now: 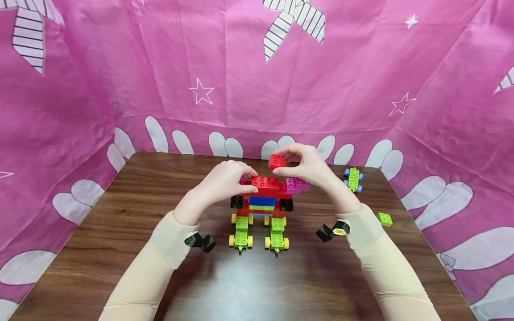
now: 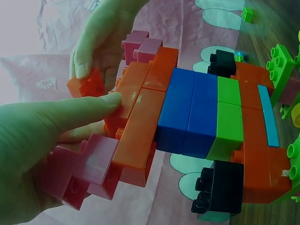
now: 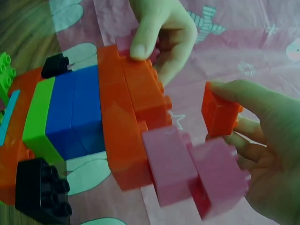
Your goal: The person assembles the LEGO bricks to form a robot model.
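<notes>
A toy brick model stands on the table, with a red top layer [image 1: 265, 181], blue bricks [image 2: 187, 112] under it and green wheeled bases [image 1: 241, 232] at the bottom. My left hand [image 1: 226, 176] grips the upper left part of the model, its thumb on the red layer's near side. Pink bricks [image 3: 171, 164] stick out at both upper ends, and black bricks [image 2: 224, 190] jut from the sides lower down. Just above the top layer, my right hand [image 1: 303, 162] pinches a small red brick [image 1: 277, 162] between thumb and fingers, apart from the model.
At the back right of the brown table [image 1: 132, 214] lies a green wheeled base [image 1: 354, 179] with blue wheels. A loose green brick [image 1: 384, 219] is nearer, beside the right sleeve. Pink patterned cloth [image 1: 257, 89] hangs behind and along both sides.
</notes>
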`<action>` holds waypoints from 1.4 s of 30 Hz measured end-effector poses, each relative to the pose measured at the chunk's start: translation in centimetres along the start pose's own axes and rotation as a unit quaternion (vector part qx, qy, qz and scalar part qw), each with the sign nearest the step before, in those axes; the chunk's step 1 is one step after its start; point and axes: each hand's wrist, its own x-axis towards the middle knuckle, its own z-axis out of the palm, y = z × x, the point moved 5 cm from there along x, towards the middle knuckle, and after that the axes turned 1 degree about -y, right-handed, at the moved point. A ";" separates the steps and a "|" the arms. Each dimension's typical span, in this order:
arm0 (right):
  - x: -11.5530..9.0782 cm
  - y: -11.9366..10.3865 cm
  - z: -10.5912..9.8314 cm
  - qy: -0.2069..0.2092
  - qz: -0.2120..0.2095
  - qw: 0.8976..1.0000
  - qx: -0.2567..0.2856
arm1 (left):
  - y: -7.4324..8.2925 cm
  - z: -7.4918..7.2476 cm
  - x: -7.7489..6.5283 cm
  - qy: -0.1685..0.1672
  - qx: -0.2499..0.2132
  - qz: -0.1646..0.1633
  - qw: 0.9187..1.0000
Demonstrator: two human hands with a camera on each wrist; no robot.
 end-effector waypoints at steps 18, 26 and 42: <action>0.2 -0.8 2.2 -0.069 -0.033 0.996 -0.049 | 0.1 -0.2 0.0 -0.005 0.003 0.006 1.000; 0.2 -1.3 2.6 -0.088 -0.031 0.994 -0.062 | 0.1 -0.2 -0.1 -0.005 0.007 0.003 1.000; 0.2 -1.5 2.9 -0.086 -0.021 0.992 -0.091 | 0.0 -0.1 0.1 -0.001 -0.004 0.006 1.000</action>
